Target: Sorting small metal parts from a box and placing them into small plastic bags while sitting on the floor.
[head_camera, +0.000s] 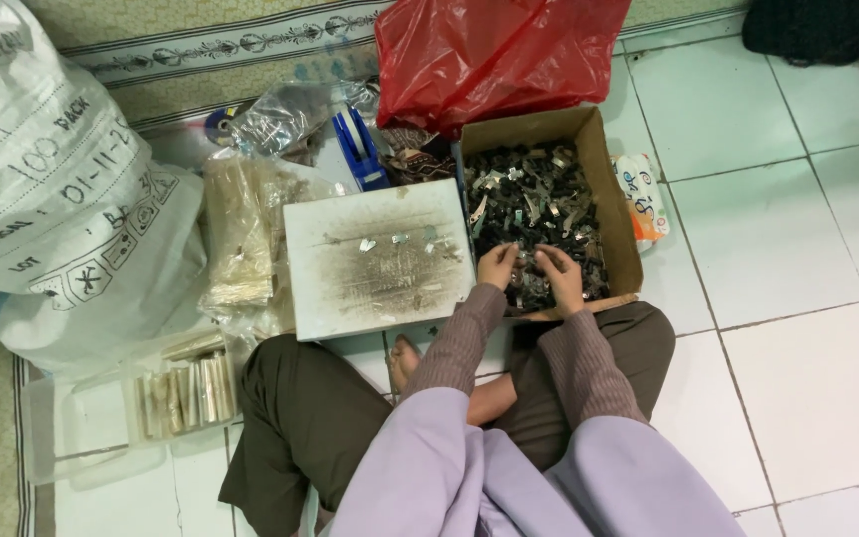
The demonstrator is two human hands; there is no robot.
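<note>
Resting in the cardboard box point(597, 159), both the left hand point(497, 265) and right hand point(560, 272) seem closed on small metal clips point(534, 204), judged light, stiff, sharp-edged, best pinched singly by the flat sides.

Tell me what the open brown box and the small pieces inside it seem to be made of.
The open brown box looks like matte cardboard: its cut walls are thin with raw edges. The small pieces seem partly shiny metal, from silvery glints, and partly a dark material that cannot be told. Both hands, left and right, rest among them.
</note>
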